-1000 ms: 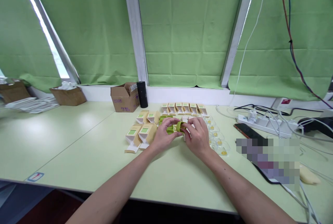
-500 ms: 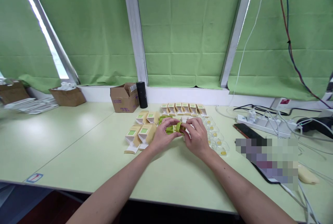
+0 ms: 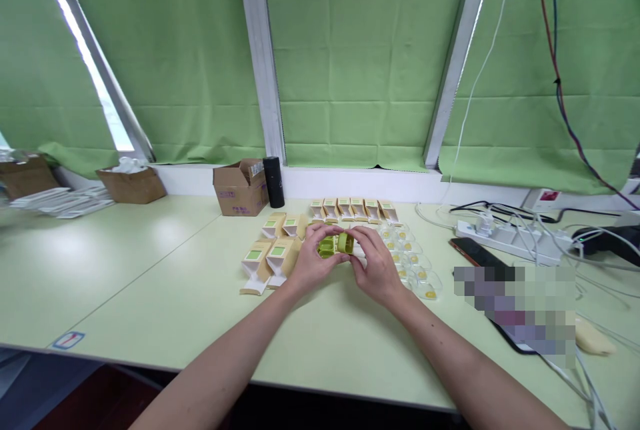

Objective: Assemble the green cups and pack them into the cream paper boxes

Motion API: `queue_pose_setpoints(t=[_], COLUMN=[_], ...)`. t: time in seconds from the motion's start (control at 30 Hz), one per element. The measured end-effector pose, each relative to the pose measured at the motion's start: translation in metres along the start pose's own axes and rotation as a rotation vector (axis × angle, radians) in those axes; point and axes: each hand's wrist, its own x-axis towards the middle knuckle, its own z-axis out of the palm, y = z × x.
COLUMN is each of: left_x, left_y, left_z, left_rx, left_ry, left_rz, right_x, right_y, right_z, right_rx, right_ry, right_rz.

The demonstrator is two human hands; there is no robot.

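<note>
Between both hands is a small green plastic case, with an open hollow side facing me. My left hand has its fingers and thumb closed on the left side of the case. On the right side, my right hand grips it too, fingertips on top and thumb below. More green plastic pieces lie on the table just behind my left hand, partly hidden by it. Clear plastic shells with yellow centres are laid out in rows beside my right hand. Small open cardboard boxes with green labels stand left of my left hand.
A row of similar small boxes stands behind my hands. Farther back are a brown carton and a black bottle. To the right lie a power strip, tangled cables and a phone.
The green case has turned so its hollow side shows more. My right hand's fingers have unfolded from in front of it to its top and right edge.
</note>
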Motion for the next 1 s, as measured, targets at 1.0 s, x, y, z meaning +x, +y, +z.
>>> queue_pose_setpoints(t=[1.0], left_x=[0.003], left_y=[-0.001], left_z=[0.001], left_rx=[0.122], left_ry=[-0.021], left_rz=[-0.087], right_x=[-0.007], right_y=[0.007], right_z=[0.011], right_rx=[0.093], right_ry=[0.075], right_rz=[0.045])
